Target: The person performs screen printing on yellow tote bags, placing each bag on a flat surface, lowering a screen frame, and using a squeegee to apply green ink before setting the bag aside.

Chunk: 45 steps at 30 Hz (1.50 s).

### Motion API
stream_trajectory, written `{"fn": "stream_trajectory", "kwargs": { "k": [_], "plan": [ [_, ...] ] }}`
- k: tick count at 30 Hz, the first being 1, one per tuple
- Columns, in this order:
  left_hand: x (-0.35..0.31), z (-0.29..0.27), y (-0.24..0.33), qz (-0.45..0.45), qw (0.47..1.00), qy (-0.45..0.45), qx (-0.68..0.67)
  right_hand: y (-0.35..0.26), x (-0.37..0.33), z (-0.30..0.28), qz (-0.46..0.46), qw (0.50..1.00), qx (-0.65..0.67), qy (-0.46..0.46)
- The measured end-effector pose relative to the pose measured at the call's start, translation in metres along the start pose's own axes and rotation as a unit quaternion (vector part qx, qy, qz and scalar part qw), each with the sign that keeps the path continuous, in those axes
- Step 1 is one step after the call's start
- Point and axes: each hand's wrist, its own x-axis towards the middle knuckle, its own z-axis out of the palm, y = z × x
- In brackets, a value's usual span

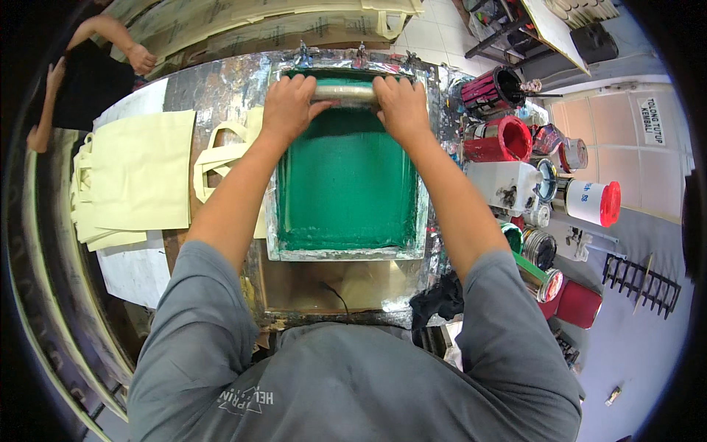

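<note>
Both my arms reach forward over a framed printing screen (346, 191) with green mesh and a pale, paint-stained frame. At its far end my left hand (292, 109) and my right hand (401, 107) are closed on the two ends of a squeegee (344, 93) with a rounded, worn handle. The squeegee lies crosswise, and a darker green band shows on the mesh just nearer than it. Its blade is hidden below the handle. Part of a pale yellow bag with looped handles (221, 156) sticks out from under the screen's left side.
A stack of pale yellow bags (140, 173) lies on the table at left. Open paint cans, including a red one (508, 140) and a dark one (501, 88), crowd the right side. A black cloth (438, 298) sits at the near right corner. Another person (99, 81) stands far left.
</note>
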Motion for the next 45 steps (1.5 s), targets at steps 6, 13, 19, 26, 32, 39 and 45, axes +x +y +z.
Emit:
{"fn": "stream_trajectory", "kwargs": {
  "k": [6,13,19,26,32,39,45],
  "plan": [
    [-0.033,-0.018,0.016,0.020,0.999,-0.002,-0.028,-0.019,-0.047,-0.005,0.005,1.000,0.028,-0.001],
    [-0.064,-0.026,0.036,-0.010,1.000,0.002,-0.010,-0.034,-0.070,-0.015,0.012,1.000,0.020,-0.010],
    [-0.131,-0.060,0.073,-0.029,0.996,-0.065,-0.053,-0.071,-0.150,-0.033,0.023,0.999,0.047,-0.012],
    [-0.220,-0.116,0.119,-0.008,0.995,-0.087,-0.044,-0.124,-0.245,-0.061,0.018,0.996,0.080,-0.040],
    [-0.210,-0.127,0.113,-0.011,0.992,-0.034,-0.121,-0.119,-0.233,-0.065,0.025,0.996,0.085,-0.025],
    [-0.330,-0.124,0.096,-0.247,0.965,-0.063,-0.064,-0.140,-0.257,-0.068,0.048,0.994,0.083,0.056],
    [-0.327,-0.108,0.080,-0.204,0.975,-0.054,-0.071,-0.138,-0.259,-0.069,0.059,0.985,0.163,0.023]
  ]
}}
